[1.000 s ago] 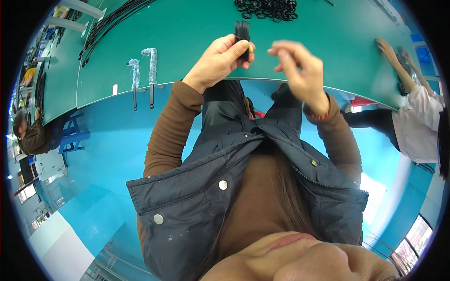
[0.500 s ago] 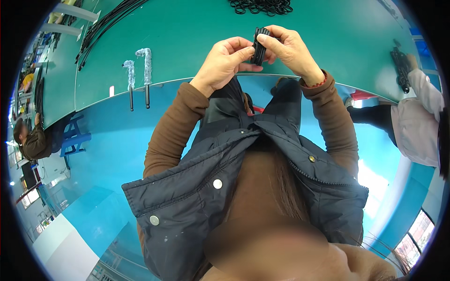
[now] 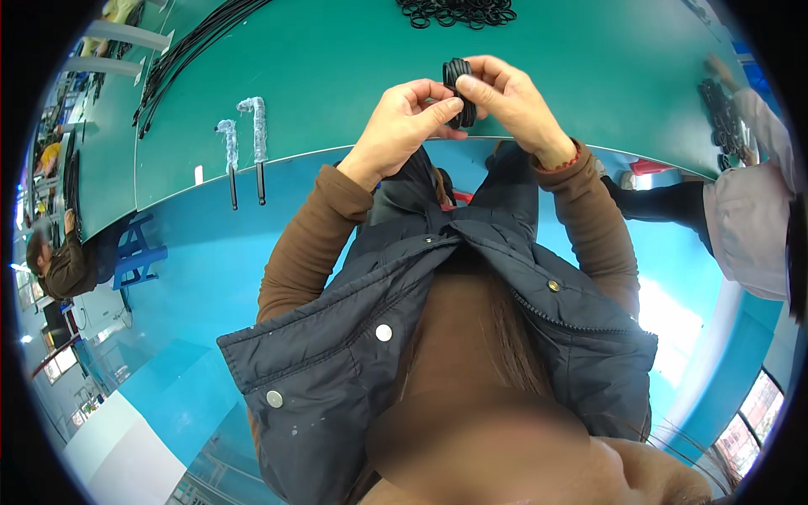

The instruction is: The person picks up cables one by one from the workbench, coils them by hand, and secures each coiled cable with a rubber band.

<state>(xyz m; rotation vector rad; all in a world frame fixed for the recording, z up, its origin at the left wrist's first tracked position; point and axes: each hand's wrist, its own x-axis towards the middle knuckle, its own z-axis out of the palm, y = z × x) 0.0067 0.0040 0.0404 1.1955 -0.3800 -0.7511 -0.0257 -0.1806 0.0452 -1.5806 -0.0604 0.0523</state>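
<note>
A small bundle of black cable [image 3: 458,72], wound into a tight coil, is held upright just above the near edge of the green table [image 3: 337,93]. My left hand [image 3: 412,118] pinches its lower left side between thumb and fingers. From the right, my right hand [image 3: 505,97] grips the coil, its thumb lying across the front. Parts of the coil are hidden behind the fingers, and I cannot make out whether a tie goes round its middle.
Black rings [image 3: 459,12] lie heaped at the far edge. Two handled tools with whitish wrapped heads [image 3: 258,130] overhang the near edge at left. Long black cables [image 3: 189,55] lie beyond them. At right, a co-worker's sleeve [image 3: 766,126] reaches over black coils [image 3: 724,118]. A blue stool [image 3: 139,252] stands at left.
Both hands have shifted slightly down and left with the coil, which now shows its wound face more. The co-worker's arm at right has moved farther over the table.
</note>
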